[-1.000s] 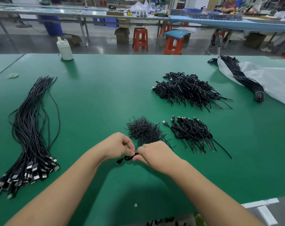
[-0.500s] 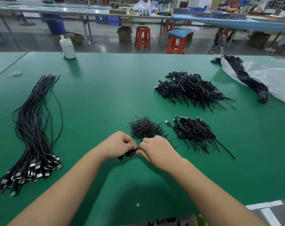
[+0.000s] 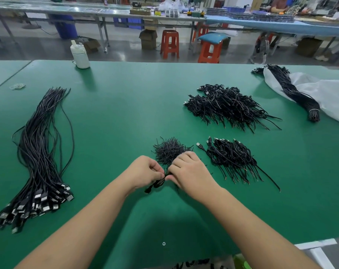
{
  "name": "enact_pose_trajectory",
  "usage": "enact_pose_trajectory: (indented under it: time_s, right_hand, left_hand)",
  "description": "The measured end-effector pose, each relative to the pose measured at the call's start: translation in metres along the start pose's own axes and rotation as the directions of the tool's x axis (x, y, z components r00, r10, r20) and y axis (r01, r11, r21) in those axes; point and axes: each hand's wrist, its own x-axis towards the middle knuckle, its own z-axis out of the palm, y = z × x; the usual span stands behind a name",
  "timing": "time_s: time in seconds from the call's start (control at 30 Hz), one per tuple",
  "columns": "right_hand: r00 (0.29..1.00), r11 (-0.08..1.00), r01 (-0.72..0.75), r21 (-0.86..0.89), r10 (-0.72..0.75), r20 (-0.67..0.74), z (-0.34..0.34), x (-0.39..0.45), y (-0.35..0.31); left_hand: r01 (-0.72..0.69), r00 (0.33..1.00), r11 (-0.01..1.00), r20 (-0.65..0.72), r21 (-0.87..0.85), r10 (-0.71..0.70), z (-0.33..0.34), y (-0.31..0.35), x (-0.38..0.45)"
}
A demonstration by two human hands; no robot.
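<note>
**Folded cable pinched for tying**

A folded black cable [image 3: 157, 183] is held just in front of the heap of twist ties [image 3: 169, 149], low over the green counter [image 3: 126, 113]. It is pinched from both sides by the curled fingers of the left hand [image 3: 145, 170] and the right hand [image 3: 190, 171], presumably so a tie can be wound round its middle. Tied cables [image 3: 230, 158] are laid right of the heap, within reach. The tie and the fingertips are hidden behind the knuckles.

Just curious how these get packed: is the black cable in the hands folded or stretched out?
Folded: the cable is a short bunch pinched between the left hand and right hand, one end poking out below.
</note>
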Motion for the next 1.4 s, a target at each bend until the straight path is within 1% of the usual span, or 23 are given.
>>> enact_pose_trajectory:
  time_s: [0.07, 0.13, 0.17, 0.2, 0.23, 0.27, 0.3, 0.33, 0.37, 0.4, 0.43, 0.47, 0.5, 0.7, 0.8, 0.87, 0.97, 1.1, 1.13, 1.23, 1.27, 1.3, 1.4]
  right_hand:
    - [0.994, 0.999, -0.040, 0.033, 0.043, -0.102, -0.003, -0.002, -0.003]
    - [0.963, 0.991, -0.085, 0.108, 0.109, -0.245, -0.004, -0.007, -0.011]
    - [0.947, 0.973, -0.145, 0.178, 0.188, -0.261, -0.004, -0.009, -0.017]
    - [0.928, 0.926, -0.249, 0.282, 0.312, -0.204, -0.005, -0.010, -0.023]
    - [0.886, 0.824, -0.397, 0.403, 0.459, -0.065, -0.007, -0.010, -0.027]
    - [0.811, 0.662, -0.547, 0.512, 0.570, 0.128, -0.007, -0.009, -0.031]
    - [0.721, 0.457, -0.655, 0.602, 0.615, 0.317, -0.007, -0.007, -0.033]
    - [0.652, 0.236, -0.693, 0.682, 0.609, 0.452, -0.006, -0.005, -0.035]
    - [0.617, 0.048, -0.672, 0.739, 0.587, 0.523, -0.005, -0.003, -0.036]
    - [0.603, -0.082, -0.627, 0.775, 0.579, 0.549, -0.004, 0.000, -0.037]
    - [0.599, -0.158, -0.581, 0.798, 0.580, 0.552, -0.004, 0.002, -0.039]
    - [0.596, -0.202, -0.546, 0.813, 0.589, 0.546, -0.004, 0.003, -0.040]
    - [0.593, -0.220, -0.520, 0.825, 0.602, 0.534, -0.005, 0.004, -0.040]
    - [0.608, -0.174, -0.489, 0.855, 0.635, 0.477, -0.008, 0.005, -0.036]
    - [0.632, -0.167, -0.476, 0.863, 0.618, 0.468, -0.008, 0.003, -0.035]
    - [0.632, -0.161, -0.477, 0.864, 0.621, 0.465, -0.009, 0.002, -0.034]
    - [0.633, -0.061, -0.512, 0.857, 0.648, 0.424, -0.009, 0.001, -0.031]
    - [0.687, 0.143, -0.506, 0.851, 0.663, 0.297, -0.008, 0.000, -0.031]
    - [0.694, 0.176, -0.509, 0.843, 0.664, 0.280, -0.007, -0.001, -0.031]
    - [0.687, 0.161, -0.529, 0.833, 0.658, 0.309, -0.005, -0.003, -0.030]
    - [0.697, 0.167, -0.525, 0.834, 0.648, 0.308, -0.004, -0.003, -0.029]
    - [0.718, 0.201, -0.514, 0.834, 0.633, 0.290, -0.004, -0.004, -0.029]
    - [0.798, 0.365, -0.465, 0.807, 0.568, 0.203, -0.006, -0.005, -0.027]
  left_hand:
    - [0.024, 0.999, 0.996, -0.028, -0.081, -0.026, 0.002, -0.001, 0.000]
    - [0.042, 0.996, 0.981, -0.067, -0.191, -0.056, 0.001, -0.002, 0.000]
    - [0.043, 0.993, 0.972, -0.094, -0.230, -0.066, 0.000, -0.003, 0.000]
    - [0.037, 0.990, 0.964, -0.120, -0.264, -0.071, -0.001, -0.003, 0.000]
    - [0.026, 0.987, 0.953, -0.142, -0.301, -0.072, -0.002, -0.002, 0.001]
    - [0.010, 0.986, 0.940, -0.155, -0.340, -0.067, -0.003, -0.001, 0.001]
    - [-0.007, 0.985, 0.927, -0.161, -0.374, -0.058, -0.003, 0.001, 0.001]
    - [-0.023, 0.986, 0.918, -0.162, -0.395, -0.046, -0.003, 0.003, 0.000]
    - [-0.036, 0.987, 0.913, -0.158, -0.406, -0.032, -0.003, 0.005, 0.000]
    - [-0.046, 0.988, 0.912, -0.151, -0.408, -0.017, -0.001, 0.007, -0.001]
    - [-0.054, 0.990, 0.911, -0.143, -0.410, -0.006, 0.000, 0.009, -0.002]
    - [-0.059, 0.990, 0.911, -0.141, -0.408, 0.002, 0.001, 0.010, -0.003]
    - [-0.066, 0.989, 0.913, -0.147, -0.403, 0.007, 0.002, 0.011, -0.004]
    - [-0.082, 0.984, 0.934, -0.179, -0.347, 0.020, 0.002, 0.013, -0.009]
    - [-0.073, 0.985, 0.943, -0.172, -0.324, 0.017, 0.002, 0.015, -0.012]
    - [-0.067, 0.987, 0.948, -0.159, -0.312, 0.018, 0.001, 0.016, -0.013]
    - [-0.052, 0.990, 0.949, -0.138, -0.310, 0.009, 0.001, 0.017, -0.015]
    - [-0.023, 0.997, 0.946, -0.079, -0.324, -0.002, 0.000, 0.018, -0.017]
    - [-0.019, 0.998, 0.945, -0.059, -0.328, 0.000, -0.001, 0.018, -0.017]
    - [-0.008, 1.000, 0.945, -0.022, -0.328, 0.000, -0.004, 0.016, -0.018]
    - [0.000, 1.000, 0.945, -0.014, -0.326, -0.005, -0.005, 0.015, -0.018]
    - [0.010, 1.000, 0.947, -0.007, -0.322, -0.013, -0.006, 0.014, -0.018]
    - [0.027, 1.000, 0.950, 0.010, -0.313, -0.025, -0.005, 0.012, -0.017]
